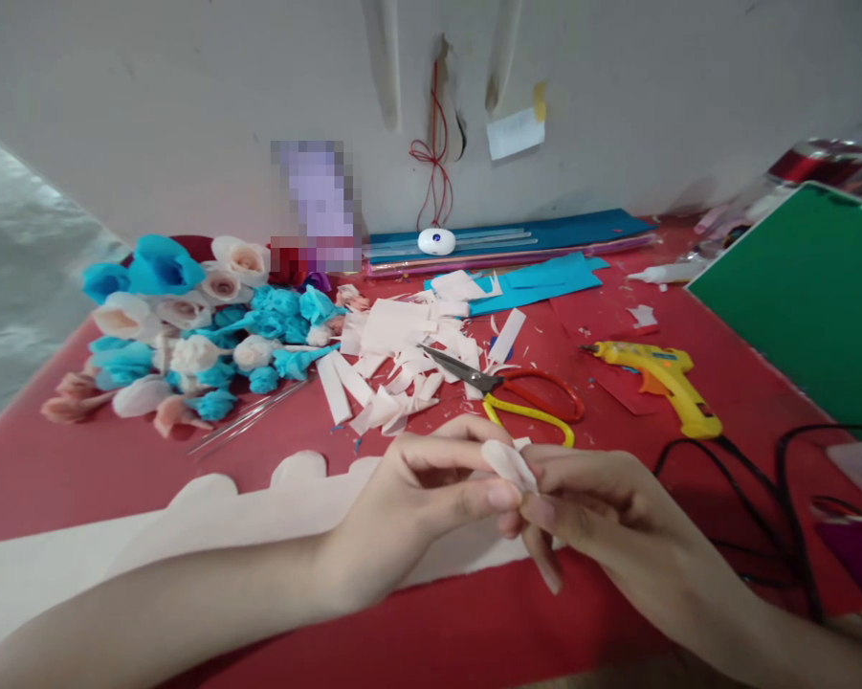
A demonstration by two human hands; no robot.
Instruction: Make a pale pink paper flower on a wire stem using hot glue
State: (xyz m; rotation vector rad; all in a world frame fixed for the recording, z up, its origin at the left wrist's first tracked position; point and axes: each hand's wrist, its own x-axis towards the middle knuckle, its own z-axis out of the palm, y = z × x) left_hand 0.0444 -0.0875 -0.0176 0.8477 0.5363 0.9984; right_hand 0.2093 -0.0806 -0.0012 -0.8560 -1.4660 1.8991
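Observation:
Between my two hands is a small white paper petal (506,461), curved and pinched at its lower end. My left hand (437,488) grips it between thumb and fingers, and my right hand (588,498) pinches the same piece from the right. Under my hands and forearms lies a long white paper strip (258,512) with a scalloped upper edge. Just beyond my hands rest scissors (484,380) with one red and one yellow handle, their blades partly open on white paper scraps (402,335).
Paper flowers (258,311) in blue, white and pink are heaped at the left. A yellow glue gun (660,378) with a black cord (753,488) lies at the right, near a green board (804,306). Blue paper (538,282) sits at the back of the red table (64,469).

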